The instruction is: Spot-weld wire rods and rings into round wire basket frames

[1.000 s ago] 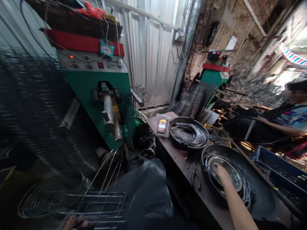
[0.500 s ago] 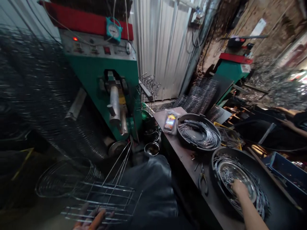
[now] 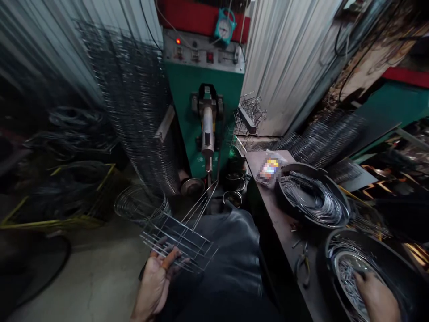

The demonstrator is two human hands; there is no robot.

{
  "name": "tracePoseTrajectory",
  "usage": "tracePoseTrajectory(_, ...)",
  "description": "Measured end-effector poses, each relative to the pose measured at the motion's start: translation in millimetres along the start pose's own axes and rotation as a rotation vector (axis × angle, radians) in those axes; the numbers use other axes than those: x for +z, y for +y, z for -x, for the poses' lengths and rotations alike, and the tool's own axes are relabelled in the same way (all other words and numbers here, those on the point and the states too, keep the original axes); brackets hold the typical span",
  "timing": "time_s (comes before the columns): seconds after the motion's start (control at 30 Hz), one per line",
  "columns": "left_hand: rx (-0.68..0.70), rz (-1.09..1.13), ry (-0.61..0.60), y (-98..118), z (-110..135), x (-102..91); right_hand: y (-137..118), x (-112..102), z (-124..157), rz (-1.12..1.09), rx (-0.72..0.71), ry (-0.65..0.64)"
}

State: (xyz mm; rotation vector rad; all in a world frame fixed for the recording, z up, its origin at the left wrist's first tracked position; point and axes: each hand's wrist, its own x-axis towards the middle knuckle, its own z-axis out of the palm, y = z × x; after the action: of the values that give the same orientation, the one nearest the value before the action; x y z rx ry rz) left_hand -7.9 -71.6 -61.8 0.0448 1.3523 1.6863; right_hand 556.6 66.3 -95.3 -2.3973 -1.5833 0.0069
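My left hand is shut on a flat welded wire rack, whose long rods run up and away from me over my dark apron. My right hand rests low in a shiny metal dish full of short wire pieces, and its fingers are partly hidden among them. The dish sits in a wide black pan on the dark workbench. Steel pliers lie on the bench just left of that pan.
A second black pan holds curved wires beside a small packet. Ahead stands a green welding machine, with a tall stack of wire rings to its left. Small metal bowls sit by the bench, and the floor is concrete.
My view has swung left, so the machine and bench sit further right. My left hand has risen, bringing the wire rack closer and tilting it. My right hand stays in the dish.
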Motion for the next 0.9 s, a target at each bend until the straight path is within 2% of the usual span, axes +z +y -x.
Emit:
tracePoseTrajectory(0.07, 0.015, -0.011, -0.040, 3.4, -2.5, 6.3, -75.4, -12.5, 8.1, -0.214, -0.072, -0.082)
tracePoseTrajectory(0.13, 0.053, -0.022, -0.091, 6.9, -4.7, 13.9, -165.4, -19.4, 23.8, -0.475, -0.249, -0.214)
tracePoseTrajectory(0.23, 0.093, -0.017, -0.154, 11.2, -5.7, 23.2, -291.3, -16.5, 52.5, -0.754, -0.529, -0.453)
tracePoseTrajectory(0.3, 0.100, -0.012, -0.179, 12.7, -5.4, 25.7, -352.3, -9.9, 69.0, -0.865, -0.646, -0.577)
tracePoseTrajectory(0.37, 0.110, -0.009, -0.190, 12.9, -5.8, 25.0, -391.9, -3.9, 81.9, -0.962, -0.685, -0.668)
tracePoseTrajectory(0.43, 0.129, 0.004, -0.187, 12.6, -7.9, 21.9, -413.9, -0.6, 91.1, -1.049, -0.687, -0.773)
tracePoseTrajectory(0.53, 0.147, 0.028, -0.183, 13.1, -14.5, 16.1, -426.4, 0.9, 98.8, -1.168, -0.661, -0.888)
tracePoseTrajectory(0.7, 0.147, 0.015, -0.195, 14.4, -29.0, 11.5, -431.4, 8.6, 98.4, -1.233, -0.654, -0.871)
tracePoseTrajectory(0.9, 0.134, 0.003, -0.212, 11.1, -41.1, 15.7, -440.6, 32.5, 92.0, -1.344, -0.609, -0.877)
